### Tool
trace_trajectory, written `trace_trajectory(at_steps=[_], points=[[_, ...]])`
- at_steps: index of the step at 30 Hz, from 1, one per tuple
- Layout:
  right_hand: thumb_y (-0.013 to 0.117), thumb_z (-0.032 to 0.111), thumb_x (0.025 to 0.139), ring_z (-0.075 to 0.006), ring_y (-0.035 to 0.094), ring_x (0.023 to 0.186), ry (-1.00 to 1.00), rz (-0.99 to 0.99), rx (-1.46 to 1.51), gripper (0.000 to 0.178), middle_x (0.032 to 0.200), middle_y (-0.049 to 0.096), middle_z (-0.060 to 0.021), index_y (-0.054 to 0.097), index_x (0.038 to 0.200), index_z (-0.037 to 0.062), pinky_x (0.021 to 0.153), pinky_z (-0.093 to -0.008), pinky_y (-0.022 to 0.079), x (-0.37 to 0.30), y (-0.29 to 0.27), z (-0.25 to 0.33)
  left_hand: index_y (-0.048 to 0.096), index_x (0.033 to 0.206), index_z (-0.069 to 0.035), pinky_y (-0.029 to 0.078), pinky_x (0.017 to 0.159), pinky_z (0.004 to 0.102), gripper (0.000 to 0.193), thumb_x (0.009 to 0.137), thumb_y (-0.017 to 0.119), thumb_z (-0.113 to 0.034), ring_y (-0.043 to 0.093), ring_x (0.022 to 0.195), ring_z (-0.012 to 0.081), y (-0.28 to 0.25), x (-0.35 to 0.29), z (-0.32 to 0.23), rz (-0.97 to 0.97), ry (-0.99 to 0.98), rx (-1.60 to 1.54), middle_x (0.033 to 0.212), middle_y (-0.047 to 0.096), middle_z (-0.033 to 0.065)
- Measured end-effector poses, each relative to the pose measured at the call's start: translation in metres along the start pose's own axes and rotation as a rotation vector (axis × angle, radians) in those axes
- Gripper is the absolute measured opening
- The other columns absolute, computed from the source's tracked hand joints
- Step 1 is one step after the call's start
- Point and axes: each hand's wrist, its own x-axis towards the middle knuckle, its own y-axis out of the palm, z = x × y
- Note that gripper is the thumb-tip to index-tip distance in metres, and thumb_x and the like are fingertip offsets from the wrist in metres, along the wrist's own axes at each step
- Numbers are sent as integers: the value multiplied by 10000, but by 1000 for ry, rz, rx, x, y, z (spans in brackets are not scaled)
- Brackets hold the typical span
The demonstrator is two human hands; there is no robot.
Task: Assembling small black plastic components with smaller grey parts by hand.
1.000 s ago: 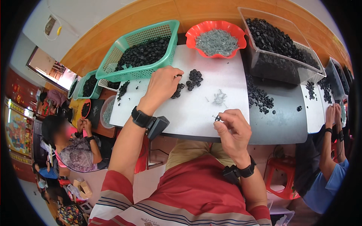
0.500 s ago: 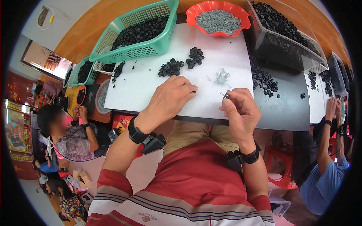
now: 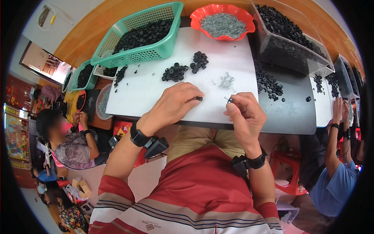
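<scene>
Above the white work board [image 3: 212, 113], my left hand [image 3: 175, 102] pinches a small black plastic part [image 3: 199, 98] between thumb and fingertips. To its right, my right hand [image 3: 247, 111] is closed on another black plastic part [image 3: 230, 100], from which a thin metal screw [image 3: 226, 98] sticks out toward the left hand. The two parts are apart. Just beyond my left hand lie two heaps of round black parts, a nearer heap [image 3: 175, 73] and a farther heap [image 3: 199, 62]. Loose screws [image 3: 226, 81] lie on the board beyond my right hand.
A green basket [image 3: 165, 48] of black parts stands far left, a red bowl [image 3: 249, 27] of screws at the back, and a clear bin [image 3: 288, 56] of black parts far right. Black pieces [image 3: 269, 82] lie beside the board. Other people work at both sides.
My left fingers have lifted slightly, so the black part in them shows more. My right hand keeps hold of its part and screw. The whole view has shifted a little.
</scene>
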Motion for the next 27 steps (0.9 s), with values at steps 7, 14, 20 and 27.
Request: trace_trajectory(at_steps=[7,14,20,27], points=[[777,15,851,-86,579,673,-111,54,-113,203,966,643,-97,686,1030,-12,560,-217,475,0,0,-2,737,1108,-18,506,735,245,202,914,701,-60,636,828,83,2,-4,-11,-51,-436,-661,991,692,13],[790,-7,825,-122,606,682,-256,99,-200,231,948,646,-120,683,1030,-13,570,-237,508,4,3,7,665,1217,18,567,782,257,271,970,671,-93,661,854,117,18,-12,-18,-154,-605,-1461,1027,700,74],[785,-6,829,-147,641,694,-314,125,-219,237,947,649,-125,682,1042,-21,561,-256,537,6,8,13,645,1238,6,586,796,275,276,987,649,-111,674,874,130,26,-12,-26,-130,-644,-1725,1039,703,84],[790,14,831,-150,646,673,-351,113,-215,232,933,650,-116,684,1035,-17,556,-260,540,7,13,11,627,1233,-7,588,782,265,255,1003,625,-117,675,868,127,31,-12,-36,-145,-646,-1844,993,697,65]])
